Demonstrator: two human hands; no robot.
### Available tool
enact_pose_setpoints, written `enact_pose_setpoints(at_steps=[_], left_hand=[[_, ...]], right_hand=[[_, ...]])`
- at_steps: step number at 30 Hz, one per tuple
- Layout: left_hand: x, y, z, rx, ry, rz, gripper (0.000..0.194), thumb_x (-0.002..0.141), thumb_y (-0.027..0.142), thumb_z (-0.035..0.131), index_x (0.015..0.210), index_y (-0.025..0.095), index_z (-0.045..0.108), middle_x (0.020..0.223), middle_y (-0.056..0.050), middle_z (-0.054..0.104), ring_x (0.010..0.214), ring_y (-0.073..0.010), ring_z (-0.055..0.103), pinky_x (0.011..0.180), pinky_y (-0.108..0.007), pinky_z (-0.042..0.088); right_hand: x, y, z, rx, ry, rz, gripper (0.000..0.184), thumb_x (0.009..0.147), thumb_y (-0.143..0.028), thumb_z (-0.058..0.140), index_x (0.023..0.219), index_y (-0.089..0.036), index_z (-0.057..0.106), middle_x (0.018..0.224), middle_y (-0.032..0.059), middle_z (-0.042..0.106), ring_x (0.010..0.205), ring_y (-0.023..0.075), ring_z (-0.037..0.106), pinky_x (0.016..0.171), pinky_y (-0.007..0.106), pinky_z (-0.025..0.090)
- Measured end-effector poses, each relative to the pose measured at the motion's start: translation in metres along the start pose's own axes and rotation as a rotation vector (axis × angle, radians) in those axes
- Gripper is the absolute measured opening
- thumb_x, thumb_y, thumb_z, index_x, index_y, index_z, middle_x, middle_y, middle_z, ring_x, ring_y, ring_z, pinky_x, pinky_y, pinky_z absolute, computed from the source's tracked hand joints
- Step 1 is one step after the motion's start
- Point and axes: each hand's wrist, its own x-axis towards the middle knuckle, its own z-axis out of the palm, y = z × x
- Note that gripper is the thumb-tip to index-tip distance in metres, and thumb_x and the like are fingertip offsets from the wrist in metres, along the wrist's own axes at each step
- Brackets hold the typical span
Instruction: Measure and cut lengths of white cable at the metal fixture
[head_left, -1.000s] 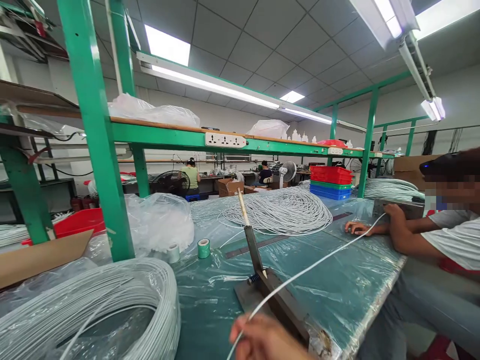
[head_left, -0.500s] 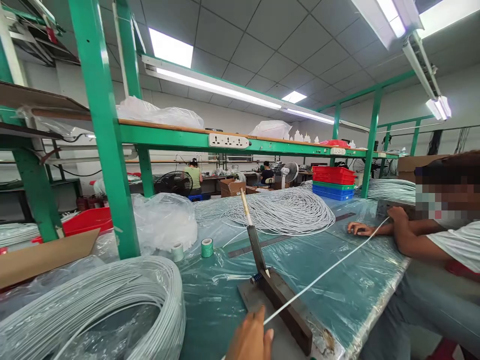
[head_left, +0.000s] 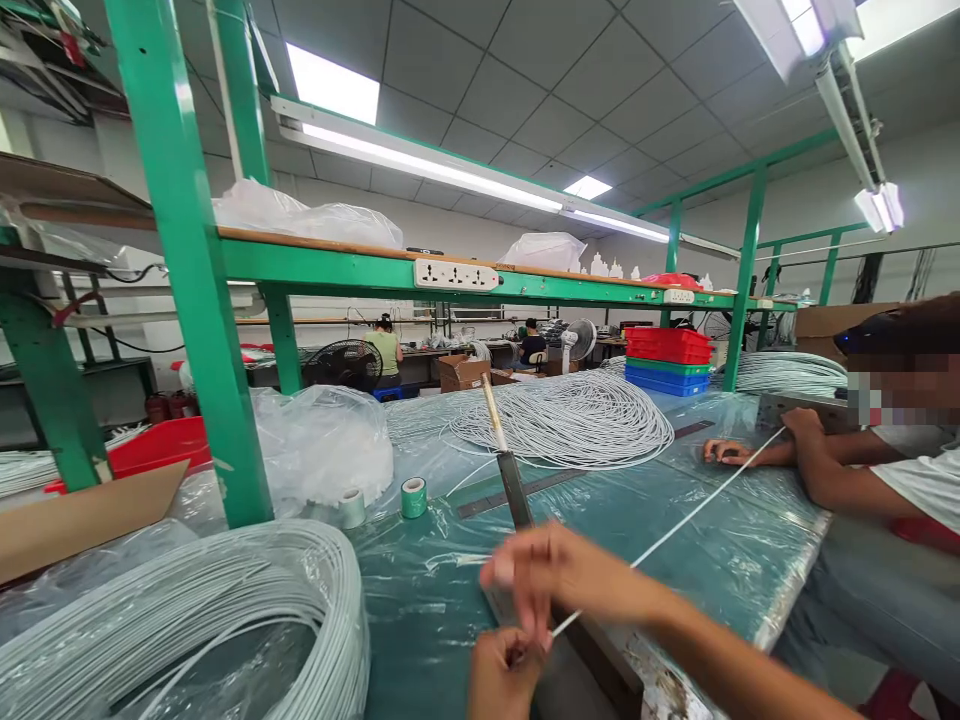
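My left hand (head_left: 508, 672) is closed around the near end of a white cable (head_left: 694, 518), low in the head view. The cable runs tight up to the right, to a co-worker's hand (head_left: 802, 422). My right hand (head_left: 551, 575) reaches across from the right, over the cable and just above my left hand; motion smears its fingers, which point down toward the left thumb. Behind it stands a hand lever cutter (head_left: 513, 490) with its arm raised. My hands and forearm hide most of its base.
A large coil of white cable (head_left: 300, 560) lies at the front left, another coil (head_left: 570, 425) farther back. Tape rolls (head_left: 413, 498), a steel ruler (head_left: 525, 490), plastic bags (head_left: 322, 445) and stacked trays (head_left: 667, 362) are around. A green post (head_left: 195, 300) rises at left.
My right hand has come in from the lower right to beside my left hand. My left hand stays low on the cable. The view has shifted slightly.
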Motion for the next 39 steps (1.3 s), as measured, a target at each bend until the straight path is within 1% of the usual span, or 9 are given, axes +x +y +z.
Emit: enact_pose_setpoints(at_steps=[3,5,8,14,20,25,30,34,39], left_hand=[[0.004,-0.006,0.002,-0.021,0.015,0.067,0.041,0.056,0.055,0.051,0.04,0.02,0.037,0.042,0.008,0.025,0.045,-0.0081,0.023,0.046,-0.023,0.018],[0.006,-0.009,0.003,-0.045,0.012,0.084,0.041,0.056,0.056,0.05,0.041,0.02,0.036,0.042,0.008,0.025,0.045,-0.0078,0.022,0.046,-0.023,0.016],[0.009,-0.013,0.003,-0.073,-0.019,0.052,0.045,0.052,0.061,0.05,0.04,0.021,0.035,0.041,0.008,0.023,0.043,-0.0072,0.02,0.045,-0.023,0.014],[0.013,-0.017,0.003,-0.066,-0.019,-0.002,0.051,0.046,0.069,0.049,0.039,0.02,0.039,0.038,0.008,0.026,0.041,-0.0067,0.02,0.044,-0.023,0.014],[0.015,-0.019,0.003,-0.08,-0.044,-0.014,0.052,0.048,0.069,0.049,0.039,0.018,0.045,0.038,0.006,0.033,0.041,-0.0072,0.025,0.044,-0.022,0.016],[0.012,-0.014,0.002,-0.084,-0.06,0.001,0.051,0.051,0.067,0.049,0.04,0.017,0.047,0.04,0.006,0.033,0.043,-0.0084,0.027,0.045,-0.022,0.017],[0.007,-0.005,0.0,-0.126,-0.076,-0.011,0.047,0.053,0.063,0.05,0.041,0.017,0.045,0.041,0.006,0.035,0.044,-0.0079,0.026,0.046,-0.022,0.017],[0.004,0.005,-0.004,-0.132,-0.119,-0.045,0.044,0.052,0.06,0.053,0.042,0.017,0.047,0.04,0.008,0.031,0.044,-0.0076,0.024,0.047,-0.022,0.018],[0.001,0.014,-0.007,-0.139,-0.106,-0.104,0.043,0.045,0.06,0.055,0.041,0.017,0.048,0.041,0.006,0.038,0.046,-0.0085,0.028,0.049,-0.022,0.019]], right_hand=[[0.047,-0.031,-0.066,-0.098,0.48,0.014,0.028,0.078,-0.039,0.046,0.09,-0.015,0.054,0.049,-0.0018,0.053,0.039,0.0064,0.047,0.039,0.015,0.032],[0.083,-0.038,-0.106,-0.087,0.592,0.056,0.026,0.081,-0.036,0.041,0.096,-0.015,0.048,0.047,-0.0029,0.051,0.037,0.0055,0.044,0.037,0.014,0.028],[0.126,-0.035,-0.141,-0.033,0.605,0.167,0.031,0.084,-0.04,0.031,0.101,-0.015,0.039,0.047,-0.0025,0.049,0.036,0.0067,0.042,0.036,0.015,0.028],[0.165,-0.022,-0.144,0.113,0.459,0.31,0.045,0.081,-0.055,0.019,0.081,-0.014,0.041,0.047,-0.0013,0.046,0.035,0.0057,0.037,0.036,0.015,0.03],[0.166,-0.027,-0.142,0.164,0.433,0.326,0.051,0.08,-0.058,0.012,0.076,-0.016,0.041,0.045,-0.0022,0.042,0.033,0.0052,0.033,0.034,0.014,0.027],[0.131,-0.046,-0.146,0.174,0.415,0.261,0.057,0.076,-0.063,0.01,0.082,-0.017,0.044,0.045,-0.0018,0.044,0.033,0.006,0.036,0.035,0.014,0.029],[0.056,-0.07,-0.14,0.255,0.348,0.176,0.059,0.076,-0.063,0.014,0.093,-0.018,0.047,0.06,0.0065,0.059,0.052,0.0126,0.056,0.045,0.019,0.041],[-0.018,-0.072,-0.121,0.339,0.394,0.227,0.054,0.076,-0.062,0.023,0.089,-0.017,0.048,0.066,0.0108,0.062,0.056,0.0165,0.06,0.046,0.023,0.043],[-0.102,-0.049,-0.082,0.389,0.367,0.312,0.033,0.078,-0.05,0.038,0.078,-0.019,0.049,0.057,0.0038,0.058,0.043,0.0095,0.054,0.039,0.015,0.038]])
